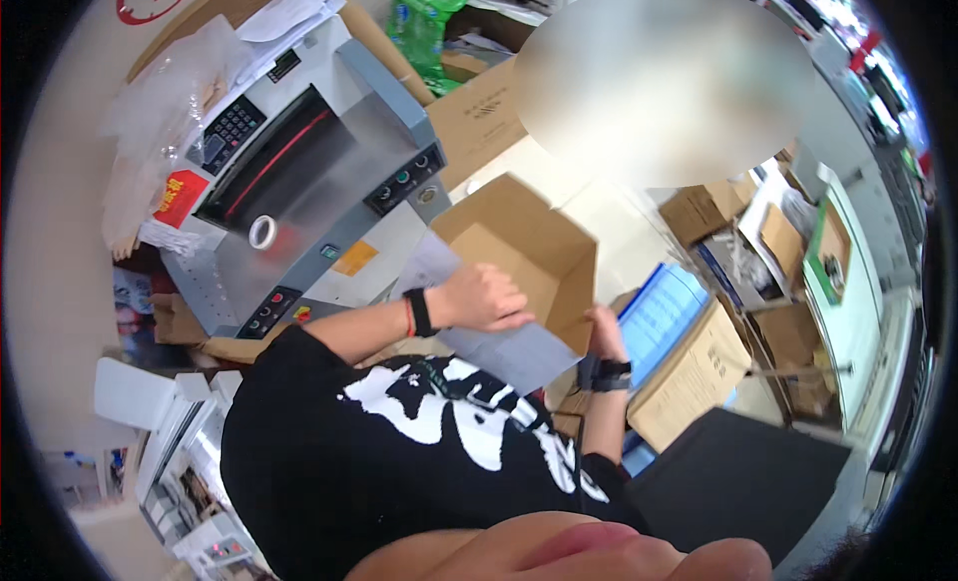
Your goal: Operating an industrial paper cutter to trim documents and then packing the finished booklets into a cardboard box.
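An open brown cardboard box [529,247] is tipped toward me, with its opening facing up and left. My left hand [484,296], with a black band and a red band at the wrist, grips a pale grey sheet of paper [519,353] at the box's near edge. My right hand [605,333], with a black wristband, holds the box's lower right corner. Part of the sheet is hidden behind my left hand. My black T-shirt with a white print [419,451] fills the lower middle.
A grey paper-cutting machine [309,172] with a keypad stands on the left, a tape roll [262,232] on its bed. A stack of blue sheets [659,316] and several cardboard boxes [689,381] lie to the right. Another person [659,82] stands beyond the box.
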Demonstrator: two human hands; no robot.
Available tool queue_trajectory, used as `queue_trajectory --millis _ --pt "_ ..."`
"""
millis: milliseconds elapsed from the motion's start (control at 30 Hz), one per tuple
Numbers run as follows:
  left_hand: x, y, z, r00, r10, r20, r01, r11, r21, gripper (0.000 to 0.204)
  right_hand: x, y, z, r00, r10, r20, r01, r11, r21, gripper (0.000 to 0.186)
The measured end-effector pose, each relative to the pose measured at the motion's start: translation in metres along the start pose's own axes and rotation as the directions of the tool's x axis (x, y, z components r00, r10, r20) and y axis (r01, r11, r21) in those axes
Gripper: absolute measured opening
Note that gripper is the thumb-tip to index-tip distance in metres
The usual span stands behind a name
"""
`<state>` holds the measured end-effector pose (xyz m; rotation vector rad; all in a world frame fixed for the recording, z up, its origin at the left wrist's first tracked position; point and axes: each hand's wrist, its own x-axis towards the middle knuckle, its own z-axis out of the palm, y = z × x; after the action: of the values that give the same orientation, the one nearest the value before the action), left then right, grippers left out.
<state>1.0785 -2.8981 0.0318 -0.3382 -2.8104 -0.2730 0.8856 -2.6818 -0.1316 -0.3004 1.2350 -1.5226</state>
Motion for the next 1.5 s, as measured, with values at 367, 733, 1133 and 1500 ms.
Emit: queue_trajectory --millis 367,733,1133,1500 --pt "0.195 -0.255 -0.203 0.593 -0.072 -0.802 0.058 0.997 -0.046 0.054 0.272 -0.238 -0.109 0.968 -0.109 -0.226 0.095 0.993 -0.069 0.051" --pt "0.669 -0.503 -0.213 0.341 0.229 -0.912 -0.362 0.927 0.097 0.058 0.419 -0.484 -0.284 0.653 -0.411 -0.636 0.075 0.871 -0.486 0.043" --pt "1.093 -0.776 -0.225 0.047 0.411 -0.911 -0.224 0.893 0.391 0.063 0.692 -0.753 -0.533 0.498 -0.526 -0.689 0.304 0.851 -0.429 0.054" --pt "1.441 -0.981 -0.142 -0.043 0.450 -0.892 -0.256 0.858 0.445 0.068 0.943 -0.966 -0.715 0.439 -0.430 -0.789 0.260 0.901 -0.347 0.067"
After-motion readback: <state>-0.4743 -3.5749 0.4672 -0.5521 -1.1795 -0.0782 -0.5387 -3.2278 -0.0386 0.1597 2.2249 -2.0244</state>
